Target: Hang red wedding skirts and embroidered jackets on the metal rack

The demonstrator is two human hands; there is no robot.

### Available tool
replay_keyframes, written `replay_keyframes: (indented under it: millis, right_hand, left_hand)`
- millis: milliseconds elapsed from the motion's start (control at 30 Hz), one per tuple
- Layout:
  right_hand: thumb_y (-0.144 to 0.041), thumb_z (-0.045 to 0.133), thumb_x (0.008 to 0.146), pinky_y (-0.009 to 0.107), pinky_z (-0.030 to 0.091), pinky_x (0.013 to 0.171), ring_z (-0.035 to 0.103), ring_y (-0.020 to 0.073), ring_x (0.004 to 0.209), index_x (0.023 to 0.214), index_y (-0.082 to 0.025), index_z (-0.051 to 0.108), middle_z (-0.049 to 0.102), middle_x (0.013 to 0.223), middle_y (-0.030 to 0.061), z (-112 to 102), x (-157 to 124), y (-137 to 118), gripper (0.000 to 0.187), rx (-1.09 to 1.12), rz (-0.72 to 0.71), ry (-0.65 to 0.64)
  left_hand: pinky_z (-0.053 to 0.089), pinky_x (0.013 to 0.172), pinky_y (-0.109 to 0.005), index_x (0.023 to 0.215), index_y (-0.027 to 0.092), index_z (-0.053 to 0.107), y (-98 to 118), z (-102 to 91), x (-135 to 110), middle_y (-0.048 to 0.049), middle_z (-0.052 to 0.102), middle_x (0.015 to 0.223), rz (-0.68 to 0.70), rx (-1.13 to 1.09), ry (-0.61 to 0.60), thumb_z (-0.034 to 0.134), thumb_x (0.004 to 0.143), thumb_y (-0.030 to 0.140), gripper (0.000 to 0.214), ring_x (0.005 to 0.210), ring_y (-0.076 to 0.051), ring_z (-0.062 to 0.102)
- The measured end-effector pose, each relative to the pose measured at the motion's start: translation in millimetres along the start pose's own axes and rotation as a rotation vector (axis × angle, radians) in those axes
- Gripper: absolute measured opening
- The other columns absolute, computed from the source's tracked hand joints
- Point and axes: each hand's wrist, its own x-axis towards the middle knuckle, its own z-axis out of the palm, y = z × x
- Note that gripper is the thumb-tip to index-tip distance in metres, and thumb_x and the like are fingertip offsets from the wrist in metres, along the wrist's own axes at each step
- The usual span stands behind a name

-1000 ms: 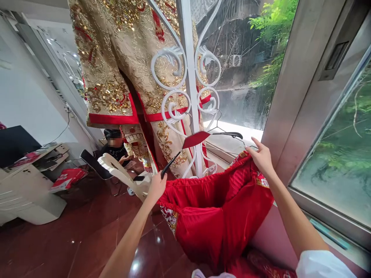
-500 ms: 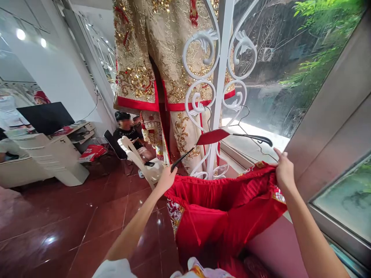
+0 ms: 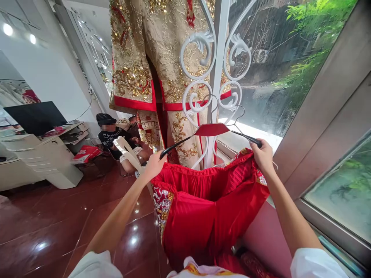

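Person stands near the window, both arms stretched forward. Left hand (image 3: 154,164) closed on the left edge of the red skirt (image 3: 208,208) waistband, fingers pinched around the cloth; the left tip of the hanger (image 3: 211,129) sits right at those fingers, can't tell if it's gripped too. Right hand (image 3: 262,156) closed on the right edge of the waistband, and its fingers wrap the right tip of the hanger as well. Skirt is held up in the air between the two hands, waistband spread wide open, the rest hanging down near the person's body, gold-and-white embroidered panel on its left side. Hanger is black with a red middle piece, lying just above and beyond the waistband, hook up against the white scrollwork stand (image 3: 216,73).

Far side of the stand: gold embroidered robe (image 3: 139,58) with red trim, hanging, hem above the skirt. Right: big window (image 3: 290,58), metal frame, greenery outside. Left and farther off: another person seated low (image 3: 108,135) beside a white plastic chair (image 3: 127,152). Far left: white desk (image 3: 43,162) with a dark monitor (image 3: 34,117) on it. Glossy dark red tiled floor (image 3: 58,227).
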Motion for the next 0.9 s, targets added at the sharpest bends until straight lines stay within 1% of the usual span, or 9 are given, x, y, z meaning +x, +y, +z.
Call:
replay_keyframes:
  millis: [100,233,400,500,600,733,800,867,900]
  right_hand:
    - [-0.047,0.061,0.067,0.025,0.032,0.058,0.036,0.0102,0.057,0.086,-0.015,0.06,0.047,0.064,-0.0029,-6.9,-1.0,-13.5,0.037,0.039,-0.043,0.093]
    - [-0.052,0.059,0.072,0.025,0.031,0.057,0.035,0.0098,0.055,0.088,-0.014,0.061,0.045,0.061,-0.0033,-11.0,1.3,-44.0,0.041,0.086,-0.121,0.134]
    - [-0.046,0.056,0.077,0.025,0.03,0.057,0.033,0.0093,0.055,0.075,-0.015,0.059,0.039,0.057,-0.004,-3.8,8.0,-83.7,0.032,0.075,-0.205,0.174]
    - [-0.045,0.056,0.077,0.026,0.029,0.055,0.034,0.0101,0.054,0.073,-0.015,0.059,0.04,0.055,-0.0038,4.2,1.9,-88.6,0.03,0.022,-0.191,0.131]
    - [-0.047,0.055,0.077,0.026,0.032,0.056,0.037,0.0113,0.056,0.079,-0.015,0.06,0.046,0.06,-0.0018,13.0,-11.8,-77.3,0.032,0.032,-0.158,0.07]
    - [-0.05,0.057,0.076,0.027,0.037,0.054,0.041,0.0114,0.054,0.114,-0.015,0.054,0.058,0.084,0.0041,16.9,-34.5,-64.9,0.052,0.084,-0.11,-0.014]
    - [-0.053,0.059,0.074,0.028,0.036,0.049,0.038,0.0117,0.047,0.135,-0.015,0.039,0.057,0.072,0.001,11.2,-48.5,-64.1,0.074,0.04,-0.037,-0.084]
    - [-0.054,0.062,0.072,0.028,0.034,0.046,0.035,0.0132,0.043,0.146,-0.015,0.022,0.05,0.054,-0.0047,-0.1,-65.0,-61.9,0.092,-0.034,0.03,-0.18]
    - [-0.054,0.063,0.071,0.028,0.035,0.046,0.037,0.0141,0.043,0.146,-0.014,0.02,0.049,0.05,-0.0058,-7.2,-73.9,-58.9,0.096,-0.083,0.048,-0.215]
  left_hand:
    - [0.029,0.052,-0.026,0.067,0.019,0.045,16.8,-18.8,15.9,0.0009,0.046,0.059,0.012,0.034,0.02,0.042,0.083,0.03,0.019,0.054,-0.013,0.04]
    - [0.023,0.048,-0.026,0.059,0.019,0.04,36.0,-53.9,37.9,0.0023,0.039,0.051,-0.043,0.079,0.018,0.044,0.078,0.028,0.021,0.049,-0.011,0.035]
    - [0.02,0.048,-0.024,0.056,0.019,0.038,40.9,-89.7,47.5,0.0041,0.033,0.048,-0.114,0.076,0.079,0.044,0.073,0.029,0.021,0.048,-0.009,0.029]
    - [0.02,0.047,-0.024,0.055,0.018,0.039,26.9,-89.1,35.9,0.0037,0.033,0.048,-0.143,0.08,0.08,0.043,0.071,0.031,0.021,0.048,-0.009,0.029]
    - [0.02,0.046,-0.025,0.056,0.019,0.039,7.5,-75.8,23.3,0.0037,0.034,0.047,-0.198,0.039,0.067,0.042,0.071,0.035,0.022,0.045,-0.01,0.03]
    - [0.028,0.05,-0.025,0.064,0.019,0.044,-5.6,-66.5,17.7,0.0033,0.041,0.053,-0.209,-0.106,0.134,0.045,0.073,0.04,0.023,0.05,-0.012,0.038]
    - [0.034,0.054,-0.025,0.079,0.019,0.051,-8.5,-67.4,11.7,0.0029,0.049,0.057,-0.192,-0.163,0.118,0.052,0.072,0.045,0.027,0.055,-0.014,0.045]
    - [0.039,0.056,-0.026,0.105,0.02,0.052,-15.2,-65.1,-3.8,0.0014,0.058,0.063,-0.206,-0.226,-0.028,0.06,0.068,0.048,0.047,0.059,-0.017,0.053]
    - [0.041,0.057,-0.027,0.119,0.02,0.046,-21.1,-60.9,-15.7,0.0001,0.062,0.068,-0.215,-0.249,-0.127,0.064,0.066,0.047,0.062,0.061,-0.018,0.056]
